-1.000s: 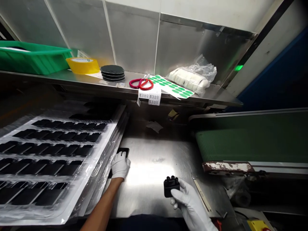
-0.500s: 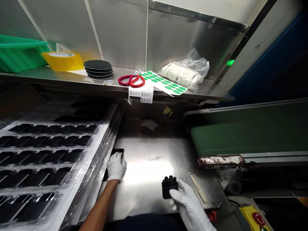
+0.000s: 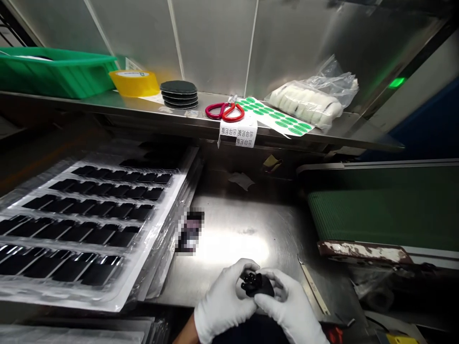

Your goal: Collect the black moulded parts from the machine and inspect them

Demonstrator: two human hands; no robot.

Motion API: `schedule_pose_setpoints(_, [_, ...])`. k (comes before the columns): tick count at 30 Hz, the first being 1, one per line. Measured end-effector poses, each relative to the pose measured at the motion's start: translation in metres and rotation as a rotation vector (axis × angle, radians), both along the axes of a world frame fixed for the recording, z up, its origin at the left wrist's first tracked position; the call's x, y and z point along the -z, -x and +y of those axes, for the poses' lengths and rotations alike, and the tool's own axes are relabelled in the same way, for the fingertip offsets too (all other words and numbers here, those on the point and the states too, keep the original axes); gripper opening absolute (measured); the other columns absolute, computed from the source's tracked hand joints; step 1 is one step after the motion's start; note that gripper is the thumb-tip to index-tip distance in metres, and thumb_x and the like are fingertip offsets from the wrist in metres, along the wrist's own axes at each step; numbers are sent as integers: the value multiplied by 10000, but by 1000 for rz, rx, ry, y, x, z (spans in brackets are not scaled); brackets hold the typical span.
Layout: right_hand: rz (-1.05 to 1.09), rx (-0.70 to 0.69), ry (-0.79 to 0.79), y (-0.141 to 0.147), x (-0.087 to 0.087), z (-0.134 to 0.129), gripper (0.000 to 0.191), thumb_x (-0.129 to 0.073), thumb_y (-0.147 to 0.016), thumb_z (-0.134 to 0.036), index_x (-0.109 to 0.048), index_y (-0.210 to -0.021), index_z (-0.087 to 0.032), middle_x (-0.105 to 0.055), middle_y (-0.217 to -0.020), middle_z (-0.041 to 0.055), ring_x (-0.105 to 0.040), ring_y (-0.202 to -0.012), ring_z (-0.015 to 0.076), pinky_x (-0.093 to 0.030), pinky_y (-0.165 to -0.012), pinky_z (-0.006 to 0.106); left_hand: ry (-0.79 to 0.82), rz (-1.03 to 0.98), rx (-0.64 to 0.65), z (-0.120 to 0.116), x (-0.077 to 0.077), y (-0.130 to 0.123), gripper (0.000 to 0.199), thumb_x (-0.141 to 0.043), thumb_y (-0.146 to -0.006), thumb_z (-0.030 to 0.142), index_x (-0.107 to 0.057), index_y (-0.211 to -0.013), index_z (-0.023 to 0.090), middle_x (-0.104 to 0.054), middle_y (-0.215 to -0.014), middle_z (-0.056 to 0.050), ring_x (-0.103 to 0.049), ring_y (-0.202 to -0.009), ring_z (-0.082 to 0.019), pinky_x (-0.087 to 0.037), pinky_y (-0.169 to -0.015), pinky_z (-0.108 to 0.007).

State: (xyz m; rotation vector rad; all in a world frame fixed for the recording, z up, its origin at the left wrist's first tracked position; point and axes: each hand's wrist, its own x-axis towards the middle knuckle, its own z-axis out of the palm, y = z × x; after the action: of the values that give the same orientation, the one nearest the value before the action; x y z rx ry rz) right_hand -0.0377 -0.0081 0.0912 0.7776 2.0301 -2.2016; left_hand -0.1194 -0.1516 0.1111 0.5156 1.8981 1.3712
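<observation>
A small black block (image 3: 263,285) with several short round posts on top is held low over the front of the metal bench. My right hand (image 3: 292,306), in a white glove, grips its right side between thumb and fingers. Around its left side curls my left hand (image 3: 225,298), also gloved, with the fingertips at the posts; the glove partly hides the contact. Left of the hands lies a dark rectangular object (image 3: 190,231), pixelated beyond recognition, on the bench beside the tray stack.
Trays (image 3: 143,234) of flat black pieces stand stacked at left. A tweezer-like tool (image 3: 313,286) lies right of my hands, near a green conveyor belt (image 3: 390,205). The shelf carries red-handled scissors (image 3: 225,112), yellow tape (image 3: 134,85), a green bin (image 3: 71,71) and green stickers (image 3: 276,117).
My left hand has left the dark object beside the trays and come over to the black block. The right hand keeps hold of the block. The view has swung left.
</observation>
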Motion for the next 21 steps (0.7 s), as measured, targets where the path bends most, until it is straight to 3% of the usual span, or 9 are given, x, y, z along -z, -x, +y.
schedule_pose_setpoints(4, [47, -102, -104, 0, -25, -2, 348, -696, -641, -218, -733, -987, -201, -746, -949, 72, -665, -930, 305, -472, -849, 419, -57, 18, 8, 0, -17, 2, 358, -741, -696, 173, -603, -1021, 228, -651, -927, -1, -617, -873, -199, -489, -791, -310])
schedule_pose_setpoints(9, [38, -53, -113, -6, -44, -2, 344, -729, -595, -198, -763, -935, -234, -719, -905, 59, -639, -857, 275, -473, -877, 420, -183, -62, -66, 3, -23, -5, 355, -772, -637, 85, -626, -941, 193, -666, -901, -3, -618, -864, -186, -479, -830, -306])
schedule_pose_setpoints(13, [0, 44, -39, -12, -56, -4, 331, -754, -554, -258, -766, -883, -217, -670, -786, 54, -601, -748, 237, -480, -748, 375, -269, -256, -192, 5, -28, -14, 385, -821, -557, 9, -628, -850, 168, -659, -785, 19, -584, -744, -146, -470, -711, -251])
schedule_pose_setpoints(16, [-2, 143, 26, -18, -65, -6, 374, -780, -515, -233, -775, -889, -220, -664, -759, 44, -564, -674, 186, -449, -630, 315, -366, -351, -182, 5, -32, -19, 339, -839, -572, 11, -626, -792, 156, -669, -736, 9, -585, -699, -146, -476, -674, -249])
schedule_pose_setpoints(21, [66, 153, 84, -23, -66, -6, 395, -835, -513, -186, -766, -901, -201, -661, -710, 36, -564, -628, 163, -479, -608, 301, -451, -215, -136, 0, -35, -17, 288, -841, -620, 39, -678, -819, 170, -697, -779, -20, -650, -724, -199, -526, -689, -295])
